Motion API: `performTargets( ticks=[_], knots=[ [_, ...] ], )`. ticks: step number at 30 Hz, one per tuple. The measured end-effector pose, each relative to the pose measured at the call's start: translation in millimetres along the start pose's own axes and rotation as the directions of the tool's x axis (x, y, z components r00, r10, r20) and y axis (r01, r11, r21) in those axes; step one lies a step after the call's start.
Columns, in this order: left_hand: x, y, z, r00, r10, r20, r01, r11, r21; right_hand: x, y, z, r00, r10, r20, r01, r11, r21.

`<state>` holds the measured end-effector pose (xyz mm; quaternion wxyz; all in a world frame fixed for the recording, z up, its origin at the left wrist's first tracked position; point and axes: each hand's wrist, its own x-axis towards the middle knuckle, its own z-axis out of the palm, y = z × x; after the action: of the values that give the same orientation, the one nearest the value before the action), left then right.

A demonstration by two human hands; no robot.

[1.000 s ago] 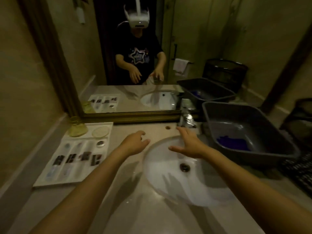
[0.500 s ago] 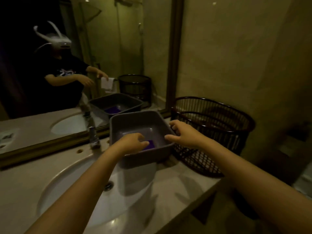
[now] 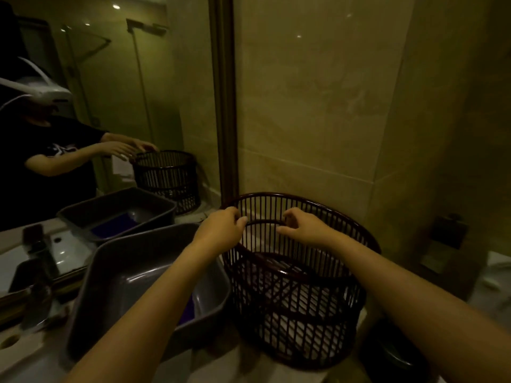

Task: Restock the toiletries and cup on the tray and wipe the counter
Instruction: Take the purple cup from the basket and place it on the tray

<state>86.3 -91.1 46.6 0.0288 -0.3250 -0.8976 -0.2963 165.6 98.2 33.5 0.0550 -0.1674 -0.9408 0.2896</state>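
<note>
A pale marble desk (image 3: pixel 243 366) runs along the mirror, its right end against the tiled wall. On that end stands a dark grey rectangular plastic tub (image 3: pixel 132 277) holding something purple; touching its right side is a dark brown round slatted plastic basket (image 3: pixel 298 297) with pale, unclear contents. Both hands hover at the basket's near rim: the left hand (image 3: pixel 221 230) with its grip loosely curled, the right hand (image 3: pixel 304 226) with its grip apart, both holding nothing.

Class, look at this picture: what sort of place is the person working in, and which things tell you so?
Most likely a hotel-style bathroom: a framed wall mirror, a sink beside it, and polished stone walls.
</note>
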Motion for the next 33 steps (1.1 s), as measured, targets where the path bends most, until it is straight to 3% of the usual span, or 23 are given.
performTargets(
  ticks=[3, 9, 14, 21, 28, 33],
  knots=[
    [33, 1, 19, 0.993, 0.064, -0.100, -0.057, 0.996, 0.074, 29, 15, 6, 0.996, 0.026, 0.084, -0.022, 0.999, -0.048],
    [71, -29, 50, 0.995, 0.031, 0.097, -0.052, 0.972, 0.229, 74, 28, 24, 0.976, -0.036, 0.213, 0.077, 0.979, -0.191],
    [91, -47, 59, 1.000, -0.005, 0.018, -0.001, 0.946, 0.323, 120, 39, 44, 0.936, -0.023, 0.351, 0.136, 0.945, -0.299],
    [107, -50, 63, 0.998, -0.059, 0.030, 0.048, 0.957, 0.288, 166, 72, 89, 0.856, 0.076, 0.512, 0.181, 0.883, -0.433],
    [107, -51, 66, 0.994, -0.093, 0.048, 0.076, 0.957, 0.279, 173, 97, 125, 0.750, 0.007, 0.661, 0.197, 0.952, -0.234],
    [105, -50, 66, 0.993, -0.104, 0.054, 0.084, 0.955, 0.284, 172, 104, 137, 0.752, -0.029, 0.659, 0.087, 0.995, -0.055]
  ],
)
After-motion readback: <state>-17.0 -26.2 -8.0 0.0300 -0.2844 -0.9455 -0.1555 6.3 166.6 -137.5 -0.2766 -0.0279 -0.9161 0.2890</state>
